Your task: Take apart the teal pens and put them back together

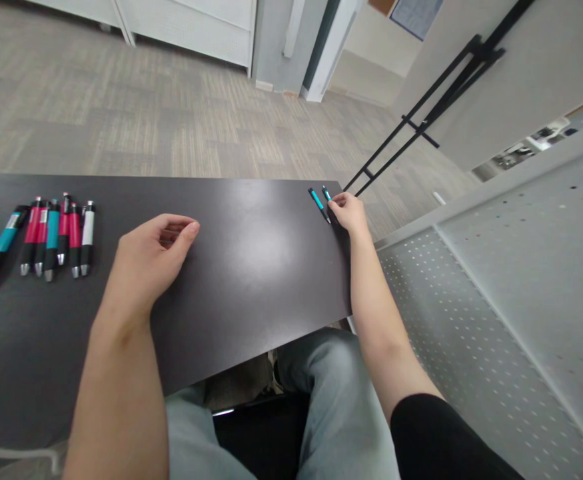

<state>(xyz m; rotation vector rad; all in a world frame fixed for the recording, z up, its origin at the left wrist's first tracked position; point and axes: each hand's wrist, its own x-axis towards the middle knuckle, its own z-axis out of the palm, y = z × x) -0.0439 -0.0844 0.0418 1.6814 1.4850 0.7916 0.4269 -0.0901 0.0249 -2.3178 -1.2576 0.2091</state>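
At the far right corner of the dark table, my right hand pinches a teal-and-black pen, part of which is hidden by the fingers. Just left of it, a second teal pen lies on the tabletop. My left hand hovers over the left-middle of the table, loosely closed with thumb near forefinger and nothing visible in it. Left of that hand lie a white-and-black pen, several red-and-black pens and a teal pen side by side, plus a teal pen at a slant.
The dark table ends at the right beside a perforated grey panel. A black metal frame slants beyond the far right corner. My legs are under the near edge. A white cable shows at the lower left.
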